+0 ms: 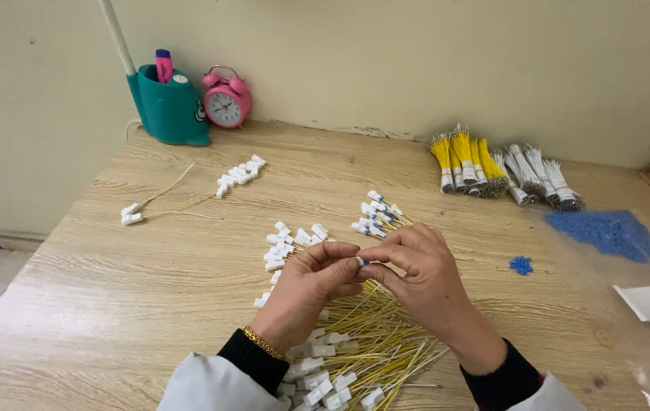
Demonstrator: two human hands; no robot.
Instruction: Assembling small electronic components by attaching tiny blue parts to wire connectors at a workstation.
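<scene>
Centrally, just below mid-frame, the fingertips [349, 259] of both hands meet around a small white connector with a blue insert [360, 261]. The left hand [306, 293] pinches it between thumb and forefinger; the right hand [424, 278] closes on it from the other side, fingers curled. Whether a wire is attached at this point cannot be told.

Judged by its look, the connector is very light, hard plastic, small enough to slip; it is best held by its flat sides, at the fingertips. The lead would be thin and springy, likely to kink if gripped hard.

Directly beneath the hands lies a loose pile of yellow wires with white connectors [355, 350], fanning toward the lower edge. Finished-looking pieces [374, 213] lie just above the hands. Toward the upper right sit bundled yellow and white wires [492, 171]; right of centre, a heap of blue inserts [606, 232]. Upper left: a teal pen holder [169, 110] and a pink alarm clock [225, 103] on the wooden table [111, 304].
</scene>
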